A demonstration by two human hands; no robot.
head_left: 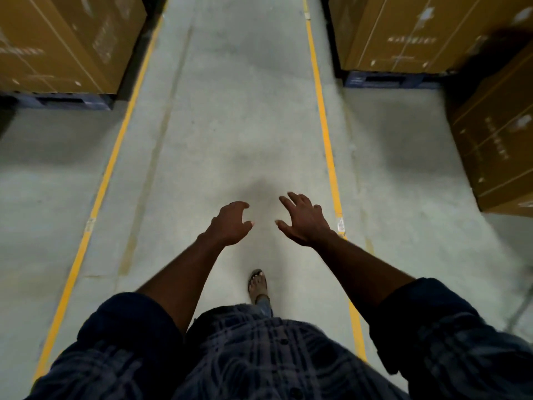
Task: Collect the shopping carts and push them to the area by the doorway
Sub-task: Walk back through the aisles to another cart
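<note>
No shopping cart shows in the head view. My left hand (230, 223) is stretched out in front of me over the concrete floor, its fingers loosely curled and holding nothing. My right hand (302, 219) hangs level with it, a little to the right, fingers spread and relaxed, also empty. Both forearms reach forward from rolled-up dark plaid sleeves. One foot in a sandal (258, 285) is stepping forward below the hands.
I stand in a grey concrete aisle (239, 116) between two yellow floor lines (114, 157) (326, 131). Large cardboard boxes on blue pallets stand at the far left (66, 41) and far right (403, 33). Another box (501, 140) stands closer on the right.
</note>
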